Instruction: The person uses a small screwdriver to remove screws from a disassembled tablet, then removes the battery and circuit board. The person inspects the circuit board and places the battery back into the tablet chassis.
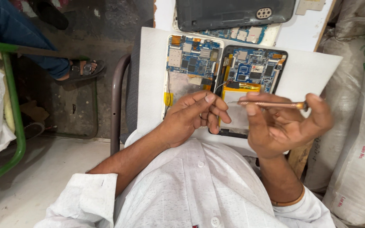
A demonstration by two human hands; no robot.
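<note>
White shirt sleeves fill the foreground; above them, the right hand (286, 126) is clamped on a copper-coloured screwdriver (271, 104), held level just over the black opened tablet (252, 71). Left of that tablet's lower end, the left hand (193, 116) has its fingers pinched together on the tool's tip. Beyond it, beside the black tablet, lies a white opened tablet (193, 57); farther off, a grey back cover (229, 12).
</note>
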